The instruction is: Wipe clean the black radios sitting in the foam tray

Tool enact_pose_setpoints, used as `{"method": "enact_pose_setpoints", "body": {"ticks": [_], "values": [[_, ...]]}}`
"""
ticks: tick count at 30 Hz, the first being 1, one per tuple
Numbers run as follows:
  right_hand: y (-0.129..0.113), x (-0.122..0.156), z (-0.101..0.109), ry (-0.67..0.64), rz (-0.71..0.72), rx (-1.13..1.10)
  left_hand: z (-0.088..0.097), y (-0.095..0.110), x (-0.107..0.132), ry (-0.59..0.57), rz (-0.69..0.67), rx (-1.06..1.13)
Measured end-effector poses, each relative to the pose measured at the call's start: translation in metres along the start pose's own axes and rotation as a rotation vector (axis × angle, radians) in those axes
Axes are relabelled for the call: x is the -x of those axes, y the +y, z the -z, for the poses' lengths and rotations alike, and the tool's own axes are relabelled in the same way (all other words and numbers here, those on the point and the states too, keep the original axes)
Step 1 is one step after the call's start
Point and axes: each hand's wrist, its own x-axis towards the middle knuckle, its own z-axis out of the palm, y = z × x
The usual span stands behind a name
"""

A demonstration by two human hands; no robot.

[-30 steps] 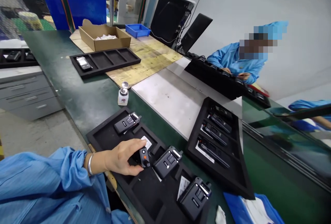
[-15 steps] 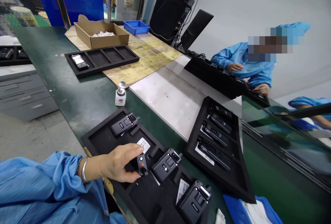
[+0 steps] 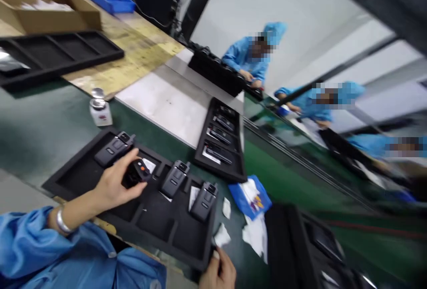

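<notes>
My left hand [image 3: 116, 182] is closed around a black handheld device [image 3: 137, 171] with an orange button on its end. It holds the device just over a black compartment tray [image 3: 153, 222]. In that tray lie three similar devices: one at the far left [image 3: 111, 150], one in the middle [image 3: 175, 178] and one at the right [image 3: 203, 201]. White labels show beside some of them. My right hand [image 3: 218, 271], fingers curled, is beside the tray's near right corner, just below a crumpled white wipe [image 3: 221, 235]. What those fingers hold, if anything, is hidden.
A small white bottle [image 3: 101, 110] stands behind the tray. Another black tray [image 3: 236, 173] holds several devices. A blue packet [image 3: 250, 195] with white wipes lies at right, near more black trays [image 3: 287, 231]. A cardboard box [image 3: 66, 19] and blue bin [image 3: 111, 0] stand far left. Co-workers sit opposite.
The view has swung right, so things appear further left. My left hand still holds the device, now raised a little. My right hand has come into view at the bottom.
</notes>
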Motion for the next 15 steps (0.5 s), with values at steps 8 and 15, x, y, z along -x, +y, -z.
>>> {"method": "enact_pose_setpoints", "body": {"ticks": [8,15], "values": [[-0.002,-0.009,0.016,0.056,-0.001,0.078,-0.028,0.002,-0.075,-0.285,0.264,-0.305],[-0.016,-0.052,0.028,-0.005,-0.048,0.199,-0.039,0.025,-0.088,-0.542,0.244,-0.670]]}}
